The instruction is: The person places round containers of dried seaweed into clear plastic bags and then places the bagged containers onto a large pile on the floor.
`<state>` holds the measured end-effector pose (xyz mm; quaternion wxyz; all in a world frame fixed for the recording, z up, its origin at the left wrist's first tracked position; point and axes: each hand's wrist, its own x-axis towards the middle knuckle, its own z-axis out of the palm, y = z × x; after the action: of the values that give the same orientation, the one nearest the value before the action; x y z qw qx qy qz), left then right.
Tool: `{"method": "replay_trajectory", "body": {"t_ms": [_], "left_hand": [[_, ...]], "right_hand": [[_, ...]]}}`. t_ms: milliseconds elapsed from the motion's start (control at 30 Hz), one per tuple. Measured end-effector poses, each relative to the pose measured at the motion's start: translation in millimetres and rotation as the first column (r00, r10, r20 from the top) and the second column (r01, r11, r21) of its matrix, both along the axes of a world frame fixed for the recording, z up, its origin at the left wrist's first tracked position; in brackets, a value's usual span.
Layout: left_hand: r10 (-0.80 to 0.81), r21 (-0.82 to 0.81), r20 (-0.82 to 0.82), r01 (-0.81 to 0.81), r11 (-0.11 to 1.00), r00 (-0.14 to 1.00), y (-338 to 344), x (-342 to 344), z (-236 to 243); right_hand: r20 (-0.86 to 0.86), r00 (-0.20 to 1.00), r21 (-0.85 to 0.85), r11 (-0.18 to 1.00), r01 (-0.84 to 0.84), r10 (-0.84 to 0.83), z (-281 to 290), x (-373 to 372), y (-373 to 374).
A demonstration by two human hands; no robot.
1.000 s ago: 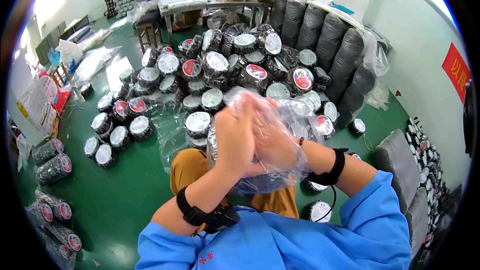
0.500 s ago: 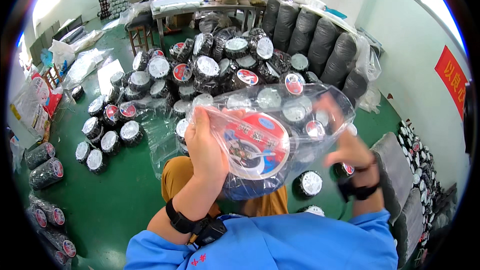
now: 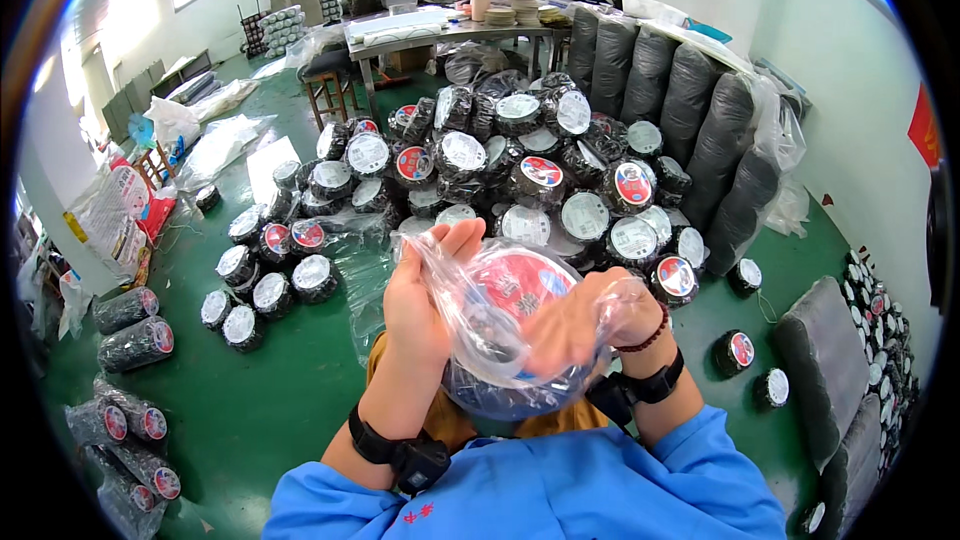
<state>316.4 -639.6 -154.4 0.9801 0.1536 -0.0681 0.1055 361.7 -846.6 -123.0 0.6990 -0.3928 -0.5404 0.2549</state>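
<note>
A round pack (image 3: 515, 278) with a red, white and blue label on its top and a dark lower part rests at my lap. Loose clear film of a plastic bag (image 3: 462, 318) surrounds it. My left hand (image 3: 418, 295) is closed on the bag's film at the left of the label, fingers pointing up. Across the right side of the label lies my right hand (image 3: 585, 318), with film draped around it. Motion smears its fingers, so their grip on the film cannot be made out.
A large heap of round black-wrapped packs (image 3: 462, 152) lies ahead. Tall dark wrapped rolls (image 3: 690, 100) stand at the back right. Labelled cylinders (image 3: 137, 345) lie on the green floor at left. Grey wrapped bundles (image 3: 825, 360) are at right. Beyond the heap is a metal table (image 3: 450, 35).
My right hand has moved left and inward, from the bag's spread right end onto the label. The bag's film has drawn in around the pack. The head view has shifted.
</note>
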Motion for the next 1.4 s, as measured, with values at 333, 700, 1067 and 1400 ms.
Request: {"method": "replay_trajectory", "body": {"t_ms": [333,700,1067,1400], "left_hand": [[0.123,0.969,0.152,-0.172,0.175,0.981,-28,-7,23],[-0.220,0.545,0.145,0.108,0.832,0.965,-25,-13,22],[-0.002,0.734,-0.023,0.018,0.679,1.000,-22,-5,26],[-0.303,0.973,0.201,-0.153,0.173,0.931,-17,-16,23]], "right_hand": [[0.249,0.715,-0.184,0.693,0.697,-0.653,34,-27,30],[0.162,0.497,0.032,0.508,0.861,-0.852,3,-24,40],[0.846,-0.312,0.524,0.563,0.640,-0.433,55,-31,28],[0.860,0.503,-0.378,0.765,0.522,0.082,81,-2,42]]}}
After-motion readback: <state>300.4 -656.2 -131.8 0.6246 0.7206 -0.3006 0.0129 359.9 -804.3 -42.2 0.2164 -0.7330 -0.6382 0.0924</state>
